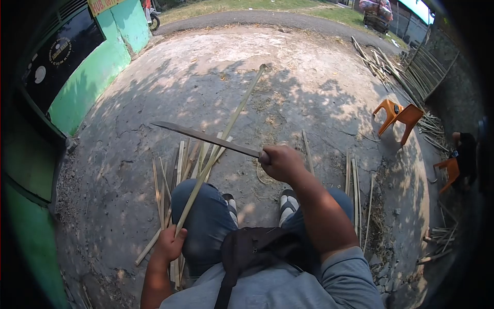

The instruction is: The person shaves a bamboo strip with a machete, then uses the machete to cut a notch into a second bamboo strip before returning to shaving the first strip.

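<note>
My right hand (282, 163) is closed round the handle of a machete (206, 137), whose long blade points left across the view. The blade overlaps a long bamboo strip (237, 110) here. Beside my left thigh, my left hand (169, 244) grips the near end of that strip. It slants over my left knee, and its far end reaches the ground ahead. More split bamboo strips (181, 159) lie on the ground around my left leg. To the right of my right knee lie several thin strips (355, 190).
An orange plastic chair (399, 119) stands at the right with a small dark object on it. Behind it are piled bamboo poles (378, 67). A person in dark clothing (465, 157) is at the far right. The green wall (98, 85) runs along the left.
</note>
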Available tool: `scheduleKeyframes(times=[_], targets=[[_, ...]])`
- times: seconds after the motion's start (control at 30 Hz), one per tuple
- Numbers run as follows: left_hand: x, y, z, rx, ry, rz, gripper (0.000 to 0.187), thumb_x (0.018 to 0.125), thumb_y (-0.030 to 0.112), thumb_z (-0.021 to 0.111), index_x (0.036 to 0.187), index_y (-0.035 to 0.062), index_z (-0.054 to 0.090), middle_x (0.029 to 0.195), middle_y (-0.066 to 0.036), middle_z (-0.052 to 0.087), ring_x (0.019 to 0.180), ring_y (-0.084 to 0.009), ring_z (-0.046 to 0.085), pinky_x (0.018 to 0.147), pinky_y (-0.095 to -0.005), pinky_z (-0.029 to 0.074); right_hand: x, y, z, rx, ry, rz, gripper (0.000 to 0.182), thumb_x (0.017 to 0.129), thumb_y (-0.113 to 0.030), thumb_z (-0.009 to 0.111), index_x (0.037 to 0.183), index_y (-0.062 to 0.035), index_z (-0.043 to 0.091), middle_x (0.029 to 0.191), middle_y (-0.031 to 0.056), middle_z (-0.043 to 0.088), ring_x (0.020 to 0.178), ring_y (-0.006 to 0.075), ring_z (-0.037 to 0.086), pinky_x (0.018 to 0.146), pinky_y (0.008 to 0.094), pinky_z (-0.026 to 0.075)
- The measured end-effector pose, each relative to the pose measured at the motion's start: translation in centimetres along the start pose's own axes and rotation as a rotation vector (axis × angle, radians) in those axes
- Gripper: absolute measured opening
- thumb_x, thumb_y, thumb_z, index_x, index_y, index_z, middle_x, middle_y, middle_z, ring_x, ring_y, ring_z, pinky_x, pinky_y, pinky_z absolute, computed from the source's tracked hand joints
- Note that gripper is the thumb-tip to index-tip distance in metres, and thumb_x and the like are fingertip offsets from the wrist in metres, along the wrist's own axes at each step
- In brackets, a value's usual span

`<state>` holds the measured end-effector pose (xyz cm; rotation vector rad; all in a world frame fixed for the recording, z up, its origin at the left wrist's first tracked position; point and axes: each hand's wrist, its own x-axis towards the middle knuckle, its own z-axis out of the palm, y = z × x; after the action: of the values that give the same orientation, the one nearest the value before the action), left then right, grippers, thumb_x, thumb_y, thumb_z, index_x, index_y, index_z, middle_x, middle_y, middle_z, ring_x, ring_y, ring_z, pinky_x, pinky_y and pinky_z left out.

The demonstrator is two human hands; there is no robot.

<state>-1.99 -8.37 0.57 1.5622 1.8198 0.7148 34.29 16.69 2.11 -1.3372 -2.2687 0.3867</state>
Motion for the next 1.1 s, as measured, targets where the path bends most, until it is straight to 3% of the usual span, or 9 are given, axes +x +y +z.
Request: scheduleKeyframes(times=[0.1,0.2,0.27,0.47,0.57,0.67,0.8,0.9,1.1], targets=[[0.0,0.4,0.1,0.013,0.009,0.023,0.067,0.102,0.062,0.060,0.082,-0.0025,0.058,0.066,-0.017,0.059,0.063,-0.0238,0.060,0.060,-0.0412,0.047,-0.9,-1.5,0.8,0.027,-0.014,-0.172,0.016,0.089,-0.025,0.066,0.081,-0.0110,0.065,0.074,0.0171,0.065,0.075,0.0424,0.067,0.066,0.0564,0.051],[-0.2,0.8,0.6,0.049,0.062,0.069,0.065,0.102,0.060,0.061,0.082,-0.0022,0.058,0.067,-0.021,0.060,0.063,-0.0315,0.064,0.061,-0.0432,0.048,-0.3,-1.4,0.2,-0.075,-0.138,-0.214,0.016,0.087,-0.027,0.070,0.085,-0.0112,0.067,0.077,0.0150,0.069,0.078,0.0398,0.069,0.070,0.0536,0.054],[-0.4,0.6,0.8,0.050,0.095,0.094,0.064,0.102,0.059,0.061,0.082,-0.0020,0.059,0.068,-0.023,0.061,0.064,-0.0358,0.066,0.061,-0.0445,0.049,0.3,-0.7,0.3,-0.044,-0.158,-0.072,0.016,0.088,-0.026,0.069,0.084,-0.0100,0.069,0.080,0.0175,0.070,0.080,0.0418,0.069,0.071,0.0542,0.054],[-0.4,0.9,0.3,0.099,0.062,0.057,0.061,0.102,0.056,0.063,0.083,-0.0020,0.059,0.067,-0.023,0.060,0.064,-0.0387,0.066,0.061,-0.0453,0.049,0.7,1.2,0.5,0.048,0.038,0.044,0.016,0.088,-0.025,0.070,0.089,-0.0095,0.071,0.080,0.0197,0.069,0.082,0.0437,0.068,0.073,0.0553,0.054],[-0.2,0.8,0.6,0.063,0.076,0.077,0.060,0.102,0.055,0.064,0.082,-0.0017,0.058,0.067,-0.023,0.060,0.064,-0.0402,0.065,0.060,-0.0455,0.048,-0.3,0.2,0.7,0.069,0.055,-0.076,0.019,0.092,-0.025,0.063,0.083,-0.0086,0.068,0.075,0.0193,0.066,0.075,0.0433,0.066,0.069,0.0563,0.052],[-0.1,0.8,0.4,0.128,0.059,0.074,0.059,0.101,0.054,0.065,0.081,-0.0016,0.058,0.068,-0.024,0.060,0.064,-0.0408,0.064,0.060,-0.0458,0.048,-0.8,-1.5,-0.1,-0.057,-0.113,-0.154,0.017,0.088,-0.028,0.070,0.089,-0.0116,0.070,0.078,0.0158,0.070,0.079,0.0416,0.070,0.071,0.0545,0.054],[-0.3,1.1,0.4,0.094,0.076,0.074,0.058,0.100,0.053,0.067,0.081,-0.0015,0.057,0.068,-0.024,0.059,0.063,-0.0409,0.063,0.059,-0.0461,0.047,0.0,-0.8,-0.2,-0.078,-0.143,-0.109,0.016,0.088,-0.029,0.070,0.087,-0.0126,0.070,0.080,0.0154,0.070,0.078,0.0408,0.070,0.071,0.0530,0.055],[-0.3,0.8,0.4,0.083,0.064,0.040,0.058,0.100,0.052,0.067,0.081,-0.0015,0.057,0.068,-0.024,0.059,0.062,-0.0406,0.063,0.059,-0.0461,0.047,0.7,0.3,0.2,-0.046,-0.029,0.039,0.016,0.088,-0.029,0.071,0.087,-0.0126,0.070,0.082,0.0155,0.071,0.080,0.0401,0.070,0.071,0.0527,0.055],[-0.3,0.7,0.4,0.097,0.061,0.033,0.058,0.100,0.051,0.067,0.081,-0.0016,0.057,0.067,-0.024,0.059,0.063,-0.0412,0.062,0.060,-0.0466,0.046,-0.5,0.1,0.7,-0.067,0.043,-0.078,0.016,0.088,-0.029,0.071,0.088,-0.0131,0.070,0.080,0.0144,0.070,0.080,0.0379,0.071,0.070,0.0518,0.055]])
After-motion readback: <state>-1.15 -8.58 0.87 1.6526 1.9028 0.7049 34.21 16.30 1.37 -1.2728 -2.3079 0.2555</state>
